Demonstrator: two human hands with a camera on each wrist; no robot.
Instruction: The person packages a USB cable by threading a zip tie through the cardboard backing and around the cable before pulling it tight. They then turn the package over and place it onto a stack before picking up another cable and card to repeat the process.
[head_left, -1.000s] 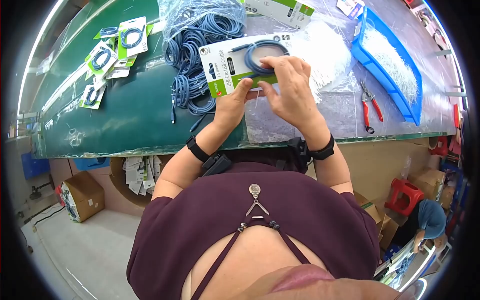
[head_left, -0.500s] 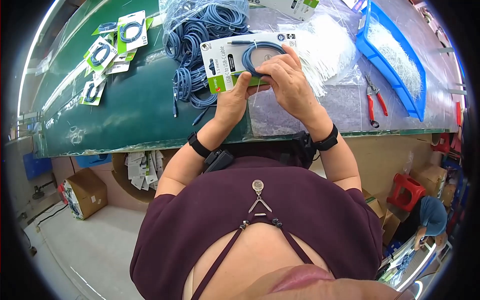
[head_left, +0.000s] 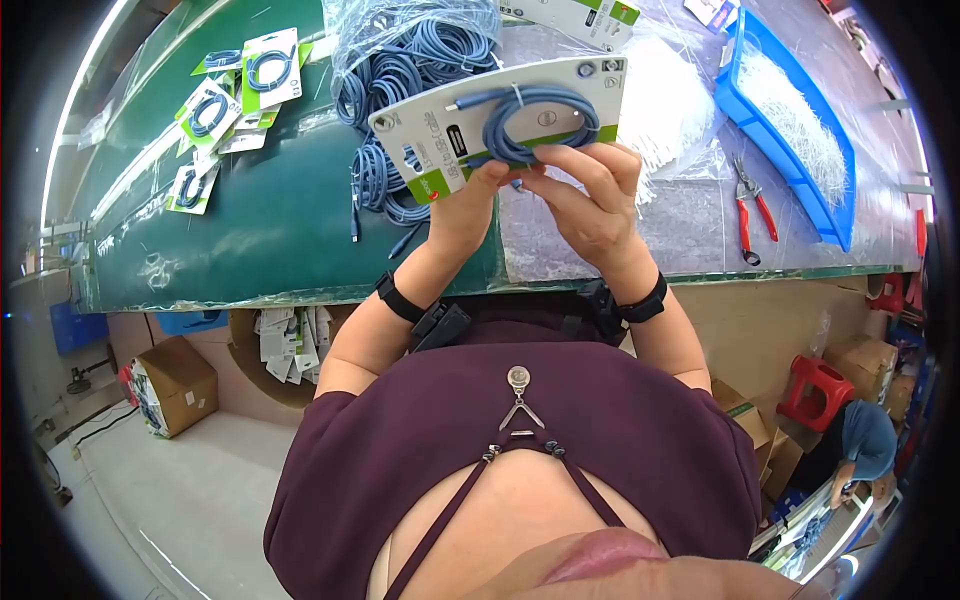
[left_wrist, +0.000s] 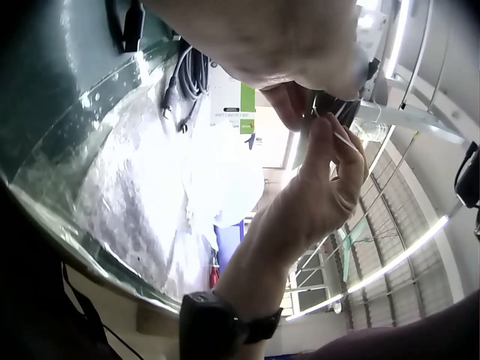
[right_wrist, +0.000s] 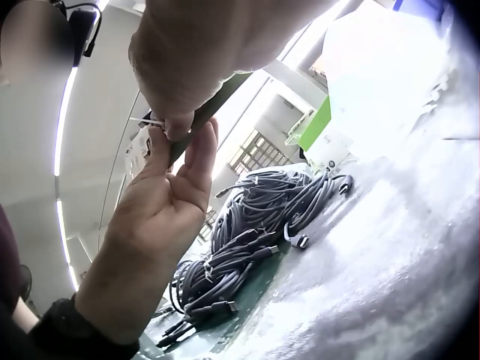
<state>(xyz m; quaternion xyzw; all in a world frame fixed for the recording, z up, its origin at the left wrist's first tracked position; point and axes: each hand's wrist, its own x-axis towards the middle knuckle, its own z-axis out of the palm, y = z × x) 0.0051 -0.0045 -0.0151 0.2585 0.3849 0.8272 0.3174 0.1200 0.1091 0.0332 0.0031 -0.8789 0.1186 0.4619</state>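
Observation:
A white and green card (head_left: 420, 125) with a coiled blue cable (head_left: 497, 130) on its face is tilted up above the table. My left hand (head_left: 463, 208) grips its lower edge, thumb in front. At the coil's lower side, my right hand (head_left: 595, 205) pinches with thumb and fingers. In the left wrist view a thin white tie (left_wrist: 343, 138) shows by the fingertips of the right hand (left_wrist: 300, 195). The right wrist view shows the left hand (right_wrist: 154, 217) holding the card edge-on, with a white tie end (right_wrist: 144, 120) beside the thumb.
Behind the card lie bundled blue cables (head_left: 375, 175) in a clear bag. White ties are heaped (head_left: 668, 100) on the right, beside a blue tray (head_left: 775, 135) of ties and red-handled cutters (head_left: 752, 212). Several carded cables (head_left: 269, 68) lie at the left.
The card has been tilted and raised toward the head camera, its right end turned upward. The right hand's fingers have moved from the coil's face to its lower edge.

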